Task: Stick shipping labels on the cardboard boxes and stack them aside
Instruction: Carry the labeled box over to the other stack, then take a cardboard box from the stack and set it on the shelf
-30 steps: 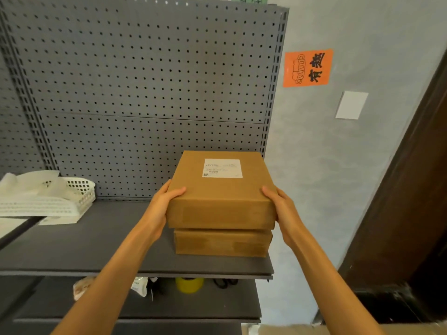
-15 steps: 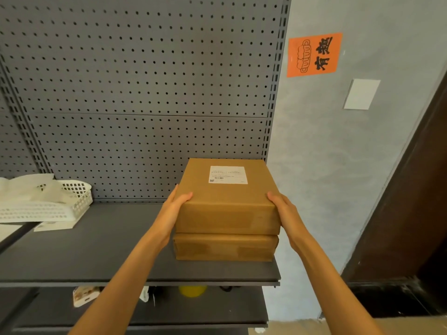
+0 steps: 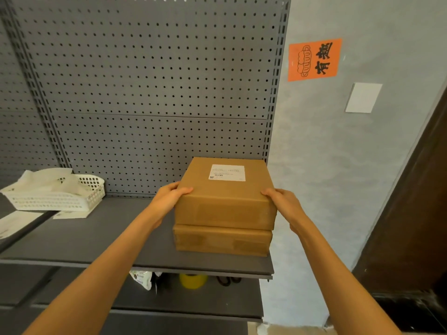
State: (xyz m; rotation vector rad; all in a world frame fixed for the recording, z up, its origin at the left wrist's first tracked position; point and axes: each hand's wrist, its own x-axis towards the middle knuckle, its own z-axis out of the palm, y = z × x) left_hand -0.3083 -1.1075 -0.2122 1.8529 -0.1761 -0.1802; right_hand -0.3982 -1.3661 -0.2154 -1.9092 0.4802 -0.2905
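Two brown cardboard boxes are stacked at the right end of a dark grey shelf (image 3: 96,238). The top box (image 3: 225,204) carries a white shipping label (image 3: 227,172) near its far edge and lies on the lower box (image 3: 221,240). My left hand (image 3: 167,201) grips the top box's near left corner, thumb over its top edge. My right hand (image 3: 284,201) holds its near right corner the same way. The lower box's top is hidden.
A white plastic basket (image 3: 60,197) with white paper stands at the shelf's left, papers (image 3: 70,215) under it. A grey pegboard (image 3: 145,93) backs the shelf. On the lower shelf lie a yellow tape roll (image 3: 192,281) and a packet (image 3: 141,279). A dark door frame (image 3: 411,213) stands right.
The top box has settled onto the lower box and been pushed slightly back. Both hands stay on its near corners.
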